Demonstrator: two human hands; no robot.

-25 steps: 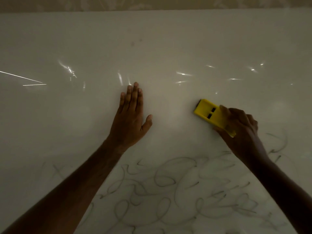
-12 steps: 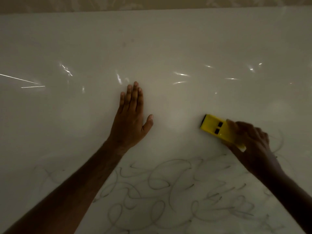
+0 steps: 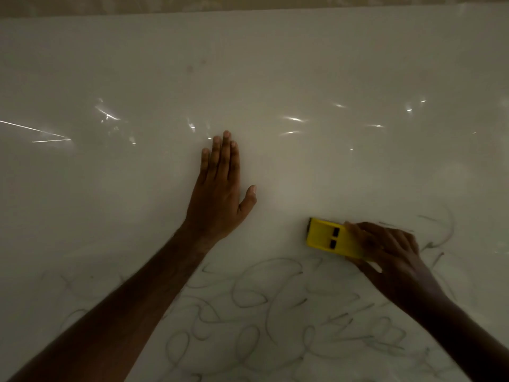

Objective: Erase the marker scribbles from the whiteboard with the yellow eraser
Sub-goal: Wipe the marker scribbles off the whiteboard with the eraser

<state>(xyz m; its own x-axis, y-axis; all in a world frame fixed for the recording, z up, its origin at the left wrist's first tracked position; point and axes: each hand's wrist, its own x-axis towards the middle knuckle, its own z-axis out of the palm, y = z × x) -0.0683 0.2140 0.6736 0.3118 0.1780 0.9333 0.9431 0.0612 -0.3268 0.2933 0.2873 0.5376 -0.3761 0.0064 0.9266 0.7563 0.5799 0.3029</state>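
A large whiteboard (image 3: 275,64) fills the view, dimly lit with glints of reflected light. Grey marker scribbles (image 3: 275,312) loop across its lower part, and a few strokes curl to the right of my right hand. My right hand (image 3: 391,260) grips the yellow eraser (image 3: 329,239) by its right end and presses it on the board just above the scribbles. The eraser has two dark slots on top. My left hand (image 3: 220,194) lies flat on the board, fingers together and thumb out, left of the eraser and apart from it.
The board's upper edge (image 3: 248,11) meets a patterned wall at the top of the view. The board's upper half bears no marks except two faint smudges (image 3: 192,67).
My right hand has carried the eraser downward and a little right, closer to the scribbles, turning it nearer to level. My left hand has stayed flat in place.
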